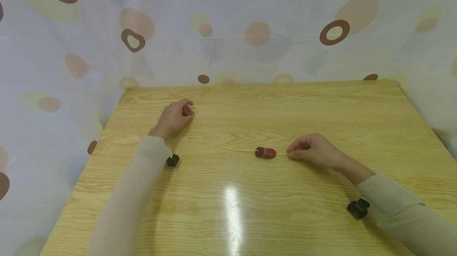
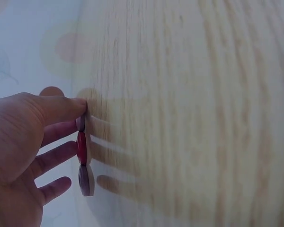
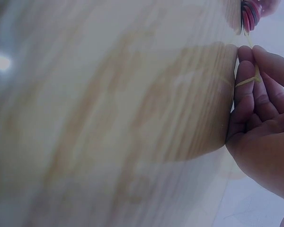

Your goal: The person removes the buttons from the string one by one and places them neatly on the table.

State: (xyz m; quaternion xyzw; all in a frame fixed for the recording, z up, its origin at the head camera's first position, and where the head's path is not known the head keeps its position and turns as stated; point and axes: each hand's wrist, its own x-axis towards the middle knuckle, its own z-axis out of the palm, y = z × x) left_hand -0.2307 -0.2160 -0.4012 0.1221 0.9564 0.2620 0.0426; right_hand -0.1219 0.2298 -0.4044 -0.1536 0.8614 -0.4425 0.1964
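My left hand is over the table's far left. Beside its thumb and fingers in the left wrist view, a row of round flat discs includes a red disc between darker ones. The thumb and index finger seem to pinch the uppermost dark disc. A yellow string lies along the table and passes through a stack of red and dark discs. To the right of this stack, my right hand pinches the string between thumb and fingers. The string bends across its fingers in the right wrist view.
The wood-grain table spreads under both hands. A patterned curtain hangs along its back and sides. Black wrist devices sit at the cuffs of the pale sleeves. Light glares off the table near its front.
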